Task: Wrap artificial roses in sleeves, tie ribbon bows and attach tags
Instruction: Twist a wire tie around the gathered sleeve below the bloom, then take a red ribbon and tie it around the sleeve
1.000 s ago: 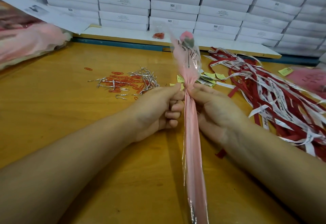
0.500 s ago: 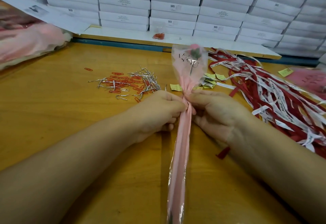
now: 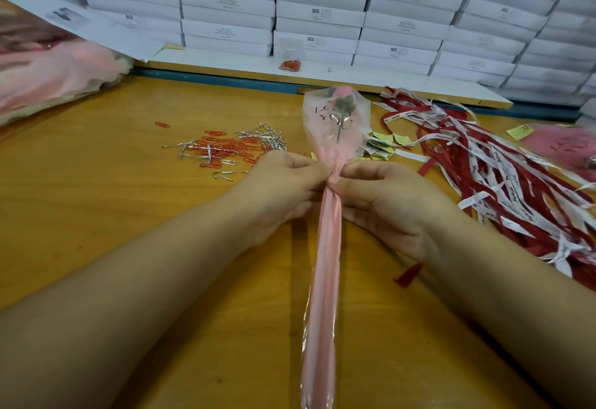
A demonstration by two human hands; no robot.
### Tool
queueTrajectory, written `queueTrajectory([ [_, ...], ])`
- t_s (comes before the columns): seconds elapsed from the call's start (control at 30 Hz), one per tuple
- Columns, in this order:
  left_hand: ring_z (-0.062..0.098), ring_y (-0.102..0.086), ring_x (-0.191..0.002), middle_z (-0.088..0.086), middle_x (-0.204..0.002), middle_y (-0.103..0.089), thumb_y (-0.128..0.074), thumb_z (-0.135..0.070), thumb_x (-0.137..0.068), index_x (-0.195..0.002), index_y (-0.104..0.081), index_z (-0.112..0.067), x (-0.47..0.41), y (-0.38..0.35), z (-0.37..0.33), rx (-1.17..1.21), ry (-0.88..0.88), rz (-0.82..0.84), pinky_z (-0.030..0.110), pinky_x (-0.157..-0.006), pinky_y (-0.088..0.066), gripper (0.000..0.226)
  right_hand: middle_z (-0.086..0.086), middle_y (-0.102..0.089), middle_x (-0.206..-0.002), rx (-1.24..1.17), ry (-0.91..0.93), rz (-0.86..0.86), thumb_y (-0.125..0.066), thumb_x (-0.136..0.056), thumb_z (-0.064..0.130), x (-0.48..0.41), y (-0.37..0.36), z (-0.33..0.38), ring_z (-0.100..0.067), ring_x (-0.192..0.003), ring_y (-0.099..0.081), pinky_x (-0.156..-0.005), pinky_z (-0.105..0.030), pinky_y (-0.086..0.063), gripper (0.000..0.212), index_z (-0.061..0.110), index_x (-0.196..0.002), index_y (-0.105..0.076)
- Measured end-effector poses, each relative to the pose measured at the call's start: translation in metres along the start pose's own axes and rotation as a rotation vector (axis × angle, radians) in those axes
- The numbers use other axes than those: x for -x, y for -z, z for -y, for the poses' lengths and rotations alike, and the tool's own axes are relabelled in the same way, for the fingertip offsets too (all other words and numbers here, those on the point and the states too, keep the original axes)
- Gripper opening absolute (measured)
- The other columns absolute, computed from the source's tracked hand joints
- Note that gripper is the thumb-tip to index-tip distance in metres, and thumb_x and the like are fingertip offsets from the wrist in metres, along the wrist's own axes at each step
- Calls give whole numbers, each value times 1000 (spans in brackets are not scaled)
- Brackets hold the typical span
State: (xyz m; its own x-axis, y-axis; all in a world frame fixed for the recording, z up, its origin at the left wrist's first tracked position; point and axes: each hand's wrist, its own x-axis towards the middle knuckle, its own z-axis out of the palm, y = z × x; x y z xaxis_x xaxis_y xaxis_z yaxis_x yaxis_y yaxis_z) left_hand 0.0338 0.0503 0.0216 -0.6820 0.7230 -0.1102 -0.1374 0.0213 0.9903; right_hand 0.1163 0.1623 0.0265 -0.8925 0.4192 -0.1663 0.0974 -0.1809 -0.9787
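got my left hand (image 3: 283,189) and right hand (image 3: 383,195) both pinching the sleeve (image 3: 325,247) neck mid-desk, rose (image 3: 342,92) pointing to 12, bunching it so ribbons (image 3: 503,176) at 2 can tie there

Packing workshop. Evidence: stacked white cartons (image 3: 322,12) lined the back wall; wooden worktable (image 3: 96,215) carried bulk supplies, namely printed ribbons (image 3: 503,179), red paper clips (image 3: 225,150), silver twist ties (image 3: 264,136) and yellow tags (image 3: 383,146).
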Motion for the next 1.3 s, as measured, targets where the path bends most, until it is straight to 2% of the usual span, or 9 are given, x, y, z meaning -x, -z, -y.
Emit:
queueTrajectory([
  [0.17,21,-72,-70,15,-81,-73,-61,-3,-87,-91,-68,3,2,6,0,147,78,48,25,-61,-59,10,-13,-69,-98,380,26,154,-69,-80,4,-3,8,12,-20,-91,-70,-80,-28,-58,17,-1,-97,-68],
  [0.3,15,-71,-65,10,-73,-73,-61,-3,-85,-86,-66,1,3,5,-2,144,65,47,21,-54,-55,7,-3,-73,-103,809,-84,422,-67,-72,37,0,30,39,-14,-97,-69,-83,-28,-56,46,10,-109,-67],
  [0.4,13,-70,-61,10,-69,-72,-57,1,-88,-91,-64,4,3,3,-5,142,64,47,19,-51,-54,8,7,-71,-91,1303,49,159,-59,-92,25,-10,64,50,-8,-81,-68,-68,-19,-52,12,27,-100,-67],
  [0.47,13,-70,-61,9,-69,-72,-56,1,-89,-94,-63,5,3,3,-7,118,61,50,18,-50,-54,10,6,-64,-94,1541,52,-52,-58,-93,16,-19,94,54,-7,-77,-61,-65,-19,-44,14,26,-99,-65],
  [0.53,12,-69,-60,8,-69,-72,-56,1,-88,-94,-63,5,4,2,-7,98,59,58,19,-51,-54,10,2,-58,-95,1645,-32,-173,-61,-91,15,-23,119,56,-11,-81,-53,-73,-23,-41,14,20,-103,-67],
  [0.77,12,-70,-62,8,-71,-73,-56,1,-90,-93,-63,2,6,8,-1,93,67,46,19,-54,-55,8,5,-57,-85,1659,-189,-198,-58,-94,23,-31,145,52,-9,-77,-50,-77,-30,-37,6,21,-92,-63],
  [0.93,14,-71,-66,9,-74,-74,-58,-2,-88,-90,-64,-1,4,8,0,80,73,67,20,-56,-55,6,-10,-60,-80,1644,-113,-448,-62,-90,28,-42,141,45,-20,-69,-53,-53,-29,-36,21,9,-82,-60],
  [1.1,13,-71,-67,9,-75,-74,-58,-2,-88,-91,-64,-2,4,9,0,74,82,73,20,-56,-55,7,-7,-59,-77,1597,-143,-455,-63,-90,23,-45,141,40,-17,-68,-52,-52,-27,-35,18,16,-74,-59],
  [1.3,13,-71,-68,10,-76,-74,-56,0,-90,-94,-63,-1,3,7,2,86,80,66,21,-58,-56,8,-12,-65,-86,1365,235,-758,-54,-93,11,-43,149,38,-25,-73,-54,-62,-32,-41,14,4,-96,-66],
])
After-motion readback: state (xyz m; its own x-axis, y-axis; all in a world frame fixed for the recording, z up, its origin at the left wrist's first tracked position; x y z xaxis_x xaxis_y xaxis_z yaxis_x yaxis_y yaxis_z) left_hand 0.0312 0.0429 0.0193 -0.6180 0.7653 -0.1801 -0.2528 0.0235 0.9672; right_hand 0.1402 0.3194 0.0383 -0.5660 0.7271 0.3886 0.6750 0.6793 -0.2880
